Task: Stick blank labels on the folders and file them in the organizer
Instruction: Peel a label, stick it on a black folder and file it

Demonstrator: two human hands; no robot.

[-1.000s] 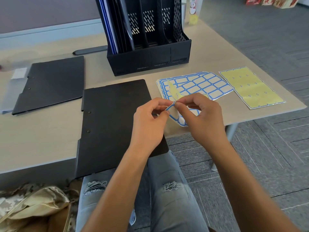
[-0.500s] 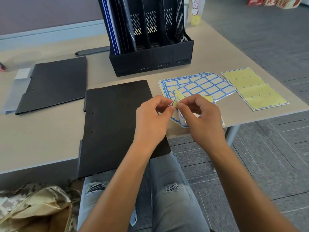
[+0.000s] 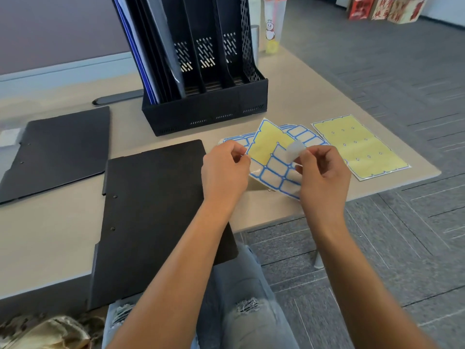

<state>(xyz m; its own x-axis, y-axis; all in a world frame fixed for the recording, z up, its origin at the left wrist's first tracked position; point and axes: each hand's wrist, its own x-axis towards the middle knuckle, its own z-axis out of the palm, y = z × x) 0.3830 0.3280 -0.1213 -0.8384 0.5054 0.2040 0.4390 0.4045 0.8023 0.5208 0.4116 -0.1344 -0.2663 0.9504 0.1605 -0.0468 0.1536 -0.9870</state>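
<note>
A partly used label sheet (image 3: 273, 161) with blue-bordered labels and bare yellow backing is lifted off the table. My left hand (image 3: 225, 172) pinches its left edge. My right hand (image 3: 323, 176) pinches a single white label (image 3: 295, 148) peeling up from the sheet. More label sheets (image 3: 304, 134) lie underneath. A black folder (image 3: 156, 210) lies flat before me, its near end overhanging the table edge. A second black folder (image 3: 57, 149) lies to the left. The black organizer (image 3: 208, 107) stands at the back with folders in its left slot.
A used-up yellow backing sheet (image 3: 359, 146) lies at the table's right edge. A clear plastic sleeve (image 3: 10, 139) sits at far left. A bag (image 3: 47, 333) lies on the floor by my knees. Red boxes (image 3: 385, 7) stand far back on the carpet.
My hands have drawn apart. The right hand has peeled a label up from the sheet, and the sheet now stands lifted and tilted, held by the left hand.
</note>
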